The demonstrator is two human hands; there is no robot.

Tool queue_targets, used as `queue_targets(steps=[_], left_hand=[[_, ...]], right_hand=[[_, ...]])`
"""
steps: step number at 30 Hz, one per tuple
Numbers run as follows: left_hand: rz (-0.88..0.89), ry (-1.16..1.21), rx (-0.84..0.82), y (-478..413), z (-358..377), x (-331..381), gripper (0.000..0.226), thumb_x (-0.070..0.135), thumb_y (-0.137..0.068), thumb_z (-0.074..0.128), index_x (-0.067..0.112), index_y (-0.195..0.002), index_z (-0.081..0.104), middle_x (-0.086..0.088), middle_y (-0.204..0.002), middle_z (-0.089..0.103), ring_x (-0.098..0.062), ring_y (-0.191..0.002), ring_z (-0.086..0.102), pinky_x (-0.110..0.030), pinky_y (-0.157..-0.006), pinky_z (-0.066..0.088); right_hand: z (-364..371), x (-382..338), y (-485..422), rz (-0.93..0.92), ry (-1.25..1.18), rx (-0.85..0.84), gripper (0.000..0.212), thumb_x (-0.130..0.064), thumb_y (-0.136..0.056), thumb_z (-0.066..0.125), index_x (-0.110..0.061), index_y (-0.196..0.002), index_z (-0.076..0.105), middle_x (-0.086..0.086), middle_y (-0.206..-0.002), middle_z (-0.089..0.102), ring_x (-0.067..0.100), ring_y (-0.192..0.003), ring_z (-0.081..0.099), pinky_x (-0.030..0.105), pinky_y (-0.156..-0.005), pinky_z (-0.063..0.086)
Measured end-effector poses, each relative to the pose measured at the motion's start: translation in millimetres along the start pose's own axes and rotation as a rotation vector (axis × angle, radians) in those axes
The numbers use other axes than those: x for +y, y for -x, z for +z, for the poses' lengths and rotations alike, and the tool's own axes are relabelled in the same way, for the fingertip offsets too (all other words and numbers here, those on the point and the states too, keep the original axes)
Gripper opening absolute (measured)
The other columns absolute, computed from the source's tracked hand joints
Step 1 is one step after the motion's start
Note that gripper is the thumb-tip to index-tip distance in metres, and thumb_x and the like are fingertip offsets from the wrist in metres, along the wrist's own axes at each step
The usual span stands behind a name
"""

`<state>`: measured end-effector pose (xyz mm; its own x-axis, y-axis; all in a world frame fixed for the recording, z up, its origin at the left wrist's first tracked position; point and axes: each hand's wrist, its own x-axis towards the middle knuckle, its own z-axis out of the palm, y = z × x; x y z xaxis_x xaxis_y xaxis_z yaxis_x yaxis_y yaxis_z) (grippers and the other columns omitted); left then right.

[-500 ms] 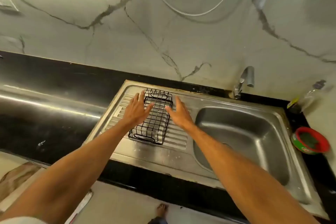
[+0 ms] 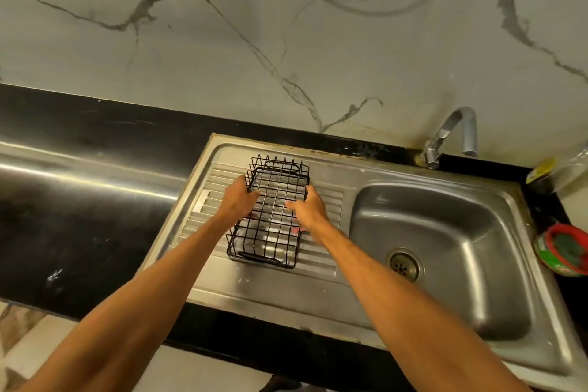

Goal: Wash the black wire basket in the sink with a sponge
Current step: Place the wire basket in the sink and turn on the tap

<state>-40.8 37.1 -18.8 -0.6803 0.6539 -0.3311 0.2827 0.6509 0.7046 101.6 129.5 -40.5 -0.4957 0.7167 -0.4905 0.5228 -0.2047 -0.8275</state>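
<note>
left hand and right hand, open before, now grip the black wire basket.

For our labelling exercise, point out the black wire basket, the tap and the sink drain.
black wire basket (image 2: pixel 273 210), head view, middle of its mesh.
tap (image 2: pixel 469 137), head view, curved spout.
sink drain (image 2: pixel 404 264), head view, strainer centre.

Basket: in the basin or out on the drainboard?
Out. The black wire basket sits on the ribbed drainboard, left of the basin; left hand and right hand grip its sides.
</note>
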Motion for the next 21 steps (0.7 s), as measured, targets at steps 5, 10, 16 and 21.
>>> queue_targets(steps=[5, 10, 16, 21], left_hand=[[0.096, -0.064, -0.01, 8.9, 23.6, 35.0, 0.036, 0.011, -0.092, 0.074, 0.003, -0.122, 0.057, -0.018, -0.113, 0.07, -0.034, -0.102, 0.069, -0.05, -0.09, 0.059], [0.189, -0.069, -0.037, 32.0, 81.3, 93.1, 0.041, 0.005, -0.089, 0.074, 0.003, -0.125, 0.057, -0.016, -0.118, 0.068, -0.031, -0.11, 0.066, -0.042, -0.095, 0.056], [0.204, 0.007, -0.154, 55.3, 177.1, 146.6, 0.039, 0.002, -0.089, 0.07, 0.009, -0.123, 0.053, -0.013, -0.112, 0.066, -0.029, -0.101, 0.067, -0.045, -0.086, 0.06], [0.197, 0.067, -0.222, 46.4, 253.5, 146.4, 0.049, 0.021, -0.078, 0.072, 0.023, -0.124, 0.053, -0.007, -0.121, 0.067, -0.029, -0.1, 0.071, -0.05, -0.081, 0.063]], right_hand=[[-47.3, 18.7, 5.5, -0.023, -0.012, 0.04, 0.081, -0.025, -0.09, 0.065, -0.02, -0.156, 0.019, 0.007, -0.161, 0.027, 0.032, -0.142, 0.035, 0.052, -0.113, 0.036], [-125.1, 43.6, 17.0, -0.02, -0.113, 0.105, 0.064, -0.024, -0.086, 0.07, -0.02, -0.143, 0.04, 0.009, -0.131, 0.056, 0.032, -0.109, 0.062, 0.043, -0.059, 0.062], [-235.5, 88.5, 39.3, -0.026, -0.073, 0.169, 0.06, -0.018, -0.092, 0.067, -0.016, -0.144, 0.037, 0.008, -0.125, 0.053, 0.031, -0.097, 0.066, 0.034, -0.057, 0.06], [-289.1, 130.4, 38.5, 0.007, -0.036, 0.196, 0.071, -0.015, -0.092, 0.068, -0.018, -0.151, 0.03, 0.017, -0.146, 0.04, 0.034, -0.108, 0.062, 0.028, -0.052, 0.058]])
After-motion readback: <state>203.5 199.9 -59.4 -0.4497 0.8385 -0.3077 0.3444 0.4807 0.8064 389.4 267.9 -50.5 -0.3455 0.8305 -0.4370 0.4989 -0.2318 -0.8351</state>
